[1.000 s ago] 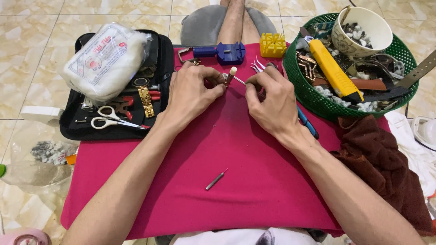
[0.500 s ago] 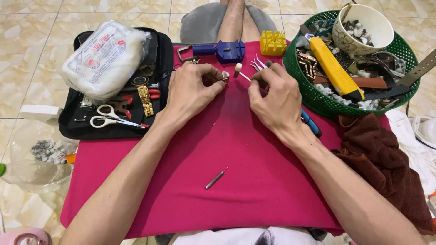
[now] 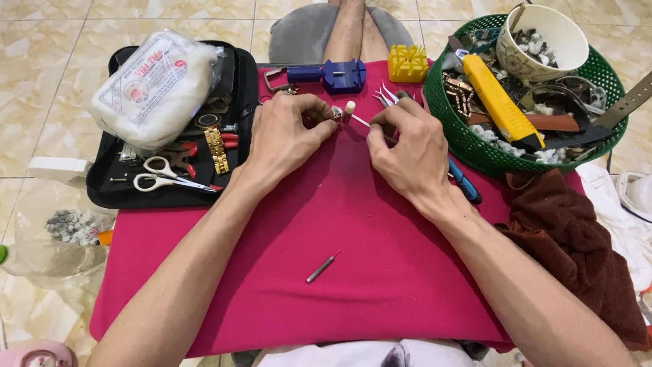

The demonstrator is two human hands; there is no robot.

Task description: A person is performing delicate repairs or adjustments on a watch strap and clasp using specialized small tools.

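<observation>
My left hand rests on the pink cloth and pinches a small metal part between thumb and forefinger. My right hand holds a thin stick with a white tip, the tip right beside that small part. Silver tweezers lie just behind my right hand. A small steel pin tool lies loose on the cloth nearer to me.
A black tool case at left holds scissors, pliers and a white wrapped packet. A blue watch tool and yellow block lie at the back. A green basket holds a bowl and yellow tool. Brown towel at right.
Both hands stayed close together at the back of the cloth. The right hand's stick tip has shifted slightly against the small part; nothing else moved.
</observation>
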